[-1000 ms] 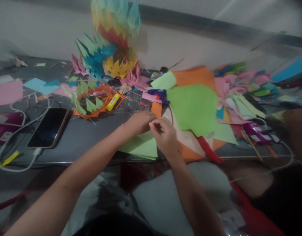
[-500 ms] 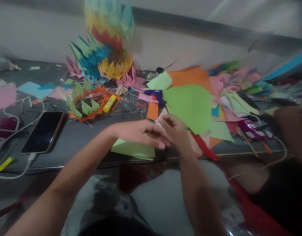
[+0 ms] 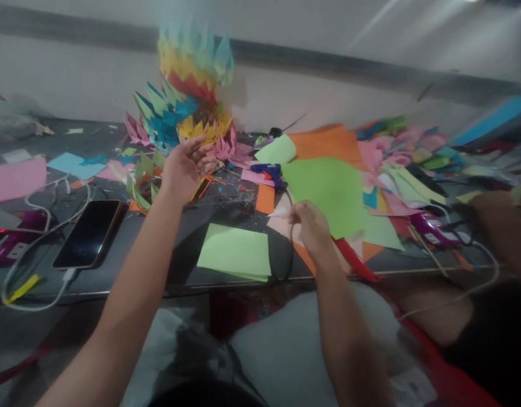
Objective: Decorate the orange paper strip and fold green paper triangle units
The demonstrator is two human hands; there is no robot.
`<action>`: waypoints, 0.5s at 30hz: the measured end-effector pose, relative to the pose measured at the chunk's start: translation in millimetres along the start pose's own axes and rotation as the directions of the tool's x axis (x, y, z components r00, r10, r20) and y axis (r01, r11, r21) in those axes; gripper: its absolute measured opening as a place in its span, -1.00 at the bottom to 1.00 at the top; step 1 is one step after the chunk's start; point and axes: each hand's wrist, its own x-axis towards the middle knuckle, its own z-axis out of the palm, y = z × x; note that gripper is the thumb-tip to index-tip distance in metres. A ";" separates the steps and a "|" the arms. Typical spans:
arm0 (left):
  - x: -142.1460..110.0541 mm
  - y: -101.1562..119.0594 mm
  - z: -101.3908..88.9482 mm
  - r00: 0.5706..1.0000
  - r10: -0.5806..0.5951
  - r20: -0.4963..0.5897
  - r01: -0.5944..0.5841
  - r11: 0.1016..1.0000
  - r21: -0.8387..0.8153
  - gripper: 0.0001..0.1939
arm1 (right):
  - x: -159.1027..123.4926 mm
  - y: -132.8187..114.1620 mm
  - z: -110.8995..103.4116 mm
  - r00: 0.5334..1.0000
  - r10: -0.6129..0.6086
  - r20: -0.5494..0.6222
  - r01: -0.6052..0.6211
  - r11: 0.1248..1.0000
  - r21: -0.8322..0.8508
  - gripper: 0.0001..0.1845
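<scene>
Tiers of folded paper (image 3: 188, 85) stand assembled toward eleven o'clock, flat green sheets (image 3: 235, 251) at seven look unworked, the left hand (image 3: 186, 169), fingers loosely spread, hangs near a green-tipped ring (image 3: 138, 193) at nine, and the right hand (image 3: 309, 223) at four pinches a small white piece (image 3: 279, 212).

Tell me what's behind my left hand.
Behind your left hand, green paper points peek out on its left and yellow paper points beyond it. Whatever the hand itself covers can't be seen.
</scene>
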 end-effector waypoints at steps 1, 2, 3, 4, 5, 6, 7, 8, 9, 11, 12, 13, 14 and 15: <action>1.0 -3.1 0.4 1.000 -0.011 0.009 0.011 1.000 -0.005 -0.75 | 0.6 0.5 -0.7 1.000 -0.011 -0.015 0.012 1.000 0.009 -0.72; 1.9 -6.4 1.4 1.000 -0.019 0.020 0.019 1.000 -0.001 -0.76 | 0.7 -0.2 -1.9 0.999 -0.022 -0.027 0.022 1.000 0.005 -0.70; 2.5 -9.6 3.0 1.000 -0.018 0.025 0.018 1.000 0.011 -0.76 | 0.1 -2.3 -4.0 0.999 -0.031 -0.038 0.031 0.999 -0.013 -0.69; 2.3 -12.5 5.0 1.000 -0.008 0.029 0.007 0.999 0.035 -0.76 | -1.2 -5.7 -7.2 0.998 -0.037 -0.051 0.035 0.999 -0.036 -0.68; 1.1 -14.7 7.4 0.999 0.010 0.032 -0.013 0.997 0.079 -0.76 | -3.4 -10.0 -12.0 0.997 -0.035 -0.070 0.031 0.998 -0.061 -0.68; -1.8 -16.1 9.9 0.999 0.034 0.041 -0.039 0.989 0.146 -0.75 | -6.7 -14.6 -18.7 0.995 -0.029 -0.096 0.021 0.996 -0.086 -0.69; -6.7 -16.7 12.3 0.996 0.055 0.065 -0.069 0.969 0.238 -0.74 | -11.1 -18.9 -27.6 0.991 -0.022 -0.135 0.007 0.994 -0.111 -0.69; -13.7 -16.7 14.4 0.992 0.064 0.104 -0.097 0.930 0.355 -0.73 | -16.7 -22.2 -38.9 0.983 -0.009 -0.184 -0.016 0.991 -0.132 -0.70; -22.8 -16.4 15.8 0.984 0.065 0.163 -0.137 0.864 0.484 -0.72 | -23.5 -24.0 -52.6 0.971 0.002 -0.239 -0.041 0.986 -0.159 -0.72; -45.5 -16.6 15.1 0.946 -0.016 0.325 -0.238 0.648 0.724 -0.69 | -41.1 -21.8 -86.4 0.927 0.038 -0.372 -0.130 0.966 -0.225 -0.76; -58.0 -17.8 12.6 0.905 -0.081 0.418 -0.314 0.536 0.784 -0.70 | -51.9 -17.8 -105.5 0.875 0.068 -0.480 -0.204 0.950 -0.238 -0.77; -70.3 -20.3 8.5 0.849 -0.133 0.511 -0.412 0.437 0.800 -0.69 | -64.1 -12.0 -125.1 0.795 0.089 -0.600 -0.287 0.927 -0.242 -0.76; -81.9 -23.9 3.1 0.792 -0.191 0.581 -0.496 0.354 0.793 -0.68 | -77.6 -5.1 -144.2 0.746 0.100 -0.658 -0.344 0.904 -0.252 -0.75; -92.5 -28.6 -3.5 0.745 -0.253 0.618 -0.553 0.283 0.783 -0.64 | -92.4 2.4 -161.6 0.722 0.091 -0.686 -0.367 0.891 -0.268 -0.76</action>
